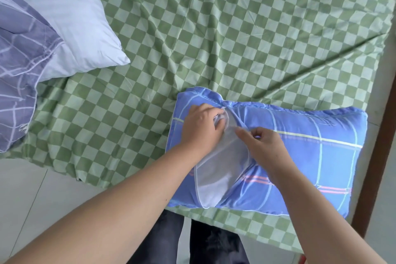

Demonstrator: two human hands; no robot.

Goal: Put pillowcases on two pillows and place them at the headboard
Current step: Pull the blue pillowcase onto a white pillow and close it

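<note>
Two bare forearms are reaching up from the bottom of the frame, above dark trousers, and both hands are working on the bright blue checked pillowcase (310,156) lying at lower right on the green-and-pale checkered bedsheet (214,28). The left hand (201,126) is curling its fingers round the white fabric at the upper end of the opening; the right hand (263,146) is pinching the blue edge just beside it, thumb and forefinger closed. Between them a wedge of the white pillow inside (216,173) is showing through the gap. It looks like the closing step, and here is the risk: if the white fabric is bunching under the edge it could catch, leaving the opening gaping. At upper left, the second plain white pillow (70,17) is waiting, bare, touching a purple-grey checked cloth (19,75). The dark wooden bed frame (377,135) is running down the right edge.
</note>
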